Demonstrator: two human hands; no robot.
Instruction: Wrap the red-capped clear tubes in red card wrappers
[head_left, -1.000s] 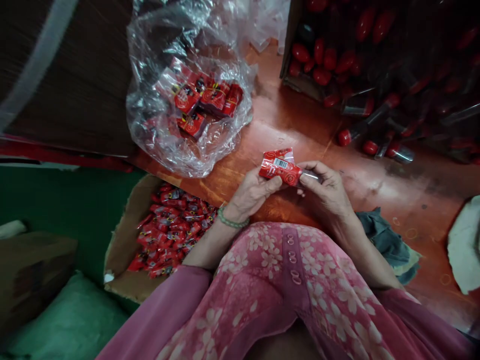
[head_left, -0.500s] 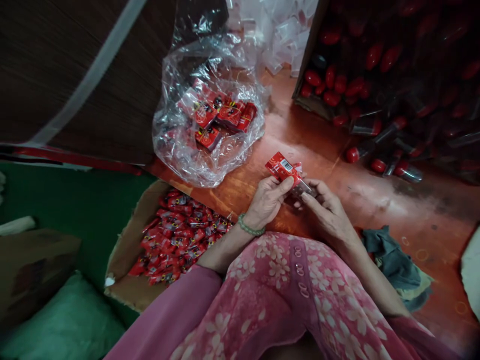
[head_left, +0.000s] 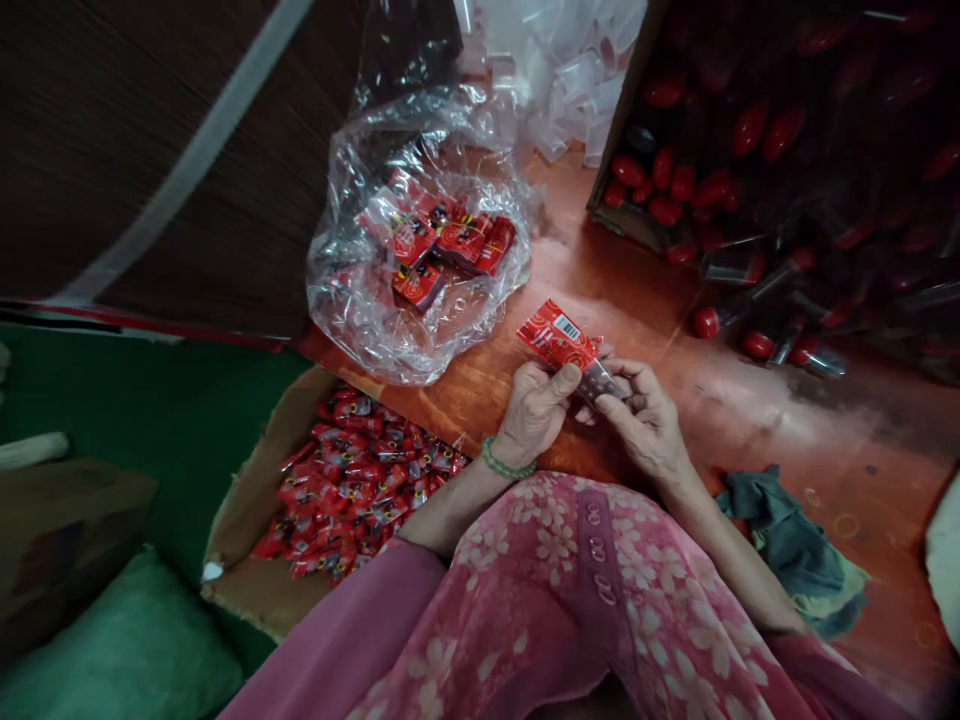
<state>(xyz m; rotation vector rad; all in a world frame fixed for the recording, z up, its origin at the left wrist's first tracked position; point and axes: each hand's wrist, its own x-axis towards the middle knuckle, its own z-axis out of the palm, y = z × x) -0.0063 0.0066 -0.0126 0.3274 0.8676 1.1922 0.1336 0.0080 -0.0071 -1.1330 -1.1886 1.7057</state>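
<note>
A: Which step is in hand?

B: As judged, a red printed wrapper (head_left: pixel 544 328) is being seated or straightened around a clear tube (head_left: pixel 599 383).

A: And the hands?

B: Left hand (head_left: pixel 534 412): closed on the wrapper, thumb laid on top. Right hand (head_left: pixel 646 425): narrowed, the tube's exposed end pinched in its fingers.

A: What is called for by the next move?

B: A steady hold on the tube and an even, gentle draw on the wrapper, so that creasing is avoided — a judgement only.

A: Location?

B: Held over the near side of the tabletop (head_left: pixel 555 240), to the right of and nearer than a clear bag (head_left: pixel 427 350) of red packs.

A: Appearance?

B: Wrapper: glossy red, paler swirls, one white barcode label (head_left: pixel 568 327), flat-looking at its far left end. Tube: clear, dark contents, tilted — whether its hidden end is capped cannot be told.
</note>
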